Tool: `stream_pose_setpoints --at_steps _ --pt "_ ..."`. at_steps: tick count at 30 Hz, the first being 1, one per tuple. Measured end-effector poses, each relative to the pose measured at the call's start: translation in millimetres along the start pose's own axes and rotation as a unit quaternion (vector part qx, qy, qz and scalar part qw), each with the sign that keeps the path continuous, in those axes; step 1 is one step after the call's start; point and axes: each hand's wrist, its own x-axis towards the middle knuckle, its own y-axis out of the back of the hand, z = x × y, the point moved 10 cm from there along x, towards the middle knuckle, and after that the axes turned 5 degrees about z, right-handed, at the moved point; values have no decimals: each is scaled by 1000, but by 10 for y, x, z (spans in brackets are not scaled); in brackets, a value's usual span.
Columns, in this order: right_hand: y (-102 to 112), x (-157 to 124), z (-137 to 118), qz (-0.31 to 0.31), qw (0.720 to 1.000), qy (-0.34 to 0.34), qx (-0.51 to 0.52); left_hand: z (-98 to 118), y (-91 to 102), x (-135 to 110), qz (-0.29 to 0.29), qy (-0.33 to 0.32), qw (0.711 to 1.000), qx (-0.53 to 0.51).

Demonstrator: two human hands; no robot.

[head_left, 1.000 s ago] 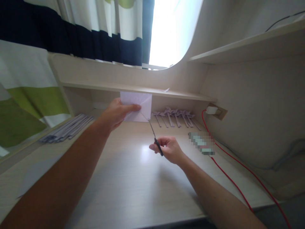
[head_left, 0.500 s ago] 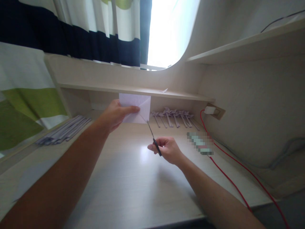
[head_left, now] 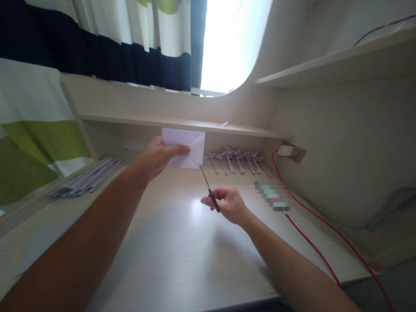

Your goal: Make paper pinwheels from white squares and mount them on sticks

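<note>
My left hand (head_left: 159,157) pinches a square sheet of white paper (head_left: 196,145) above the desk, thumb on its near face and the fingers behind it. Crease lines run across the sheet toward its corners. In my right hand (head_left: 229,203) is a pair of scissors (head_left: 212,198) with dark handles, its fingers closed round the loops. The thin blades point up and to the left, their tips at the paper's lower right corner. Whether the blades are parted is too fine to tell.
Several paper pinwheels (head_left: 240,160) lie at the back of the desk (head_left: 169,260). Rolled paper sticks (head_left: 87,177) are piled at left, above a pale sheet (head_left: 42,242). A blurred phone-like device (head_left: 272,196) with a red cable (head_left: 313,245) lies at right. A low shelf (head_left: 139,120) overhangs the back.
Almost nothing differs. The paper and both hands hold nearly the same place, and the scissor tips stay at the sheet's lower right corner.
</note>
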Motion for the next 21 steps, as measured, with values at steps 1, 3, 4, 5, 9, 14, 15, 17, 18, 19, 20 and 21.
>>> stream_pose_setpoints --at_steps 1,3,4,5,9,14,15,17,18,19,20,21 --pt "1 0 -3 0 1000 0 0 0 0 0 0 -1 1000 0" --pt "4 0 -7 1 1000 -1 0 -3 2 1 0 -3 1000 0" --pt "5 1 -7 1 1000 -2 0 -5 2 1 0 -4 1000 -1" --pt "7 2 -6 1 1000 -3 -1 -7 1 1 -1 -5 1000 -3" --pt "12 9 16 0 1000 -8 -2 -10 -7 1 -3 -7 1000 -10" --pt "-40 18 124 -24 999 -29 -19 -19 4 21 -1 -8 1000 -4" --pt "-55 22 153 -30 999 -34 -27 -26 15 31 1 -9 1000 -3" --pt "-69 35 211 -36 997 -43 -48 -48 53 59 9 -10 1000 5" --pt "-61 46 240 -35 996 -47 -62 -62 78 76 16 -12 1000 13" --pt "-46 58 270 -31 995 -50 -80 -80 103 93 22 -14 999 28" --pt "-23 71 304 -26 993 -56 -101 -102 125 110 27 -14 998 50" --pt "6 83 344 -22 990 -63 -125 -129 141 126 29 -13 997 77"
